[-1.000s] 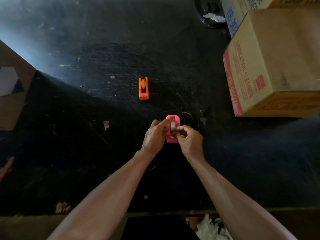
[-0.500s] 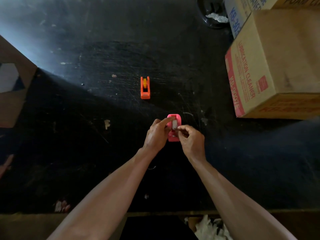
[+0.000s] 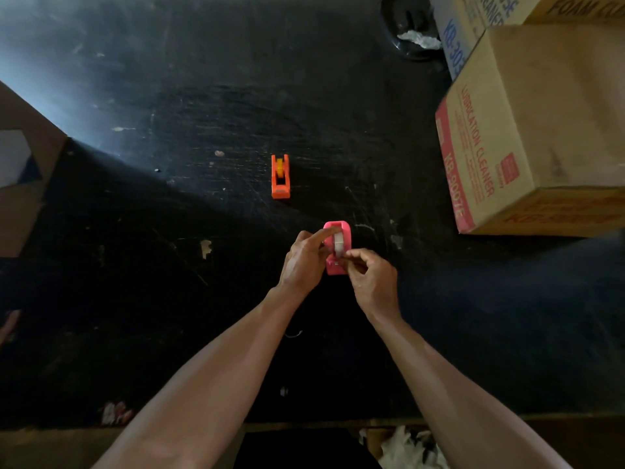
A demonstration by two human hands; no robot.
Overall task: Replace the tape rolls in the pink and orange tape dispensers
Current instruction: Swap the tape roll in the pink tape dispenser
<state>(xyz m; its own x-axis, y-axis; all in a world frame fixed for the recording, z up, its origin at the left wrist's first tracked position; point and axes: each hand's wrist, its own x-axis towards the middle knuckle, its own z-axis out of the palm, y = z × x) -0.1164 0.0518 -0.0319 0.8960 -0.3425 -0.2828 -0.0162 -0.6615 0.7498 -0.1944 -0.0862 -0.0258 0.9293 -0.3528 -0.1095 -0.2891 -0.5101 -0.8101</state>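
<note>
carton (image 3: pixel 558 106) reads "LUBRICATION CLEANER" in red | box behind (image 3: pixel 473 15) reads "KB-303" | pink dispenser (image 3: pixel 347 231) on black table (image 3: pixel 203 96), nearer me than orange dispenser (image 3: pixel 280 189) | left hand (image 3: pixel 302 262) grips it, forefinger across top | right hand (image 3: pixel 372 282) pinches tape roll (image 3: pixel 339 242) at its near edge | nothing shifted since half a second ago

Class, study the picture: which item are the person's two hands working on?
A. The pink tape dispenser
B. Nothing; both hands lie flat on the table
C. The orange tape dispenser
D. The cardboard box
A: the left hand holds the pink tape dispenser and the right hand pinches at its tape roll, while the orange tape dispenser stands untouched farther out on the black table.
</note>
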